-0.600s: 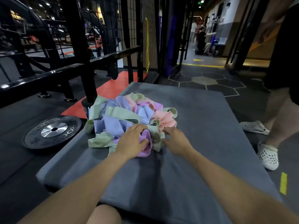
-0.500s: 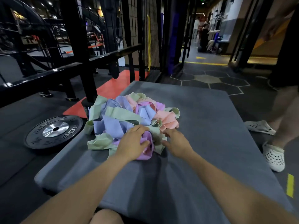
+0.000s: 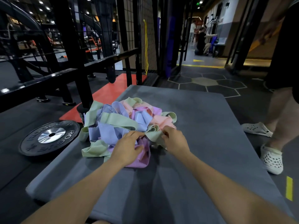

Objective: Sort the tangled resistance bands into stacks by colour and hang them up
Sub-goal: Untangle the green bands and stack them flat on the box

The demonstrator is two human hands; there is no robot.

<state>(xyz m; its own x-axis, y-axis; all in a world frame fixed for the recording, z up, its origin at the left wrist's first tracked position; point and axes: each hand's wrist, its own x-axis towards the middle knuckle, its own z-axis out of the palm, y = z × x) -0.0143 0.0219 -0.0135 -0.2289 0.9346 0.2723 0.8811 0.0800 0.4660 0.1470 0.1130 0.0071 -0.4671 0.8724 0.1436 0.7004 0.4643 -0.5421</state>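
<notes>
Our left hand (image 3: 127,147) and right hand (image 3: 175,139) pinch the soft, light, clingy bands (image 3: 123,120); we judge a loose green loop the best hold.

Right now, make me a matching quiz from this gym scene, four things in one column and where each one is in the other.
1. tangled bands
2. weight plate
3. yellow cord
4. white clogs

A. hanging on the wire mesh behind the mat
B. flat on the floor left of the mat
C. on the floor right of the mat
D. piled on the grey mat

Pairs: 1-D, 2-B, 3-A, 4-C
</notes>
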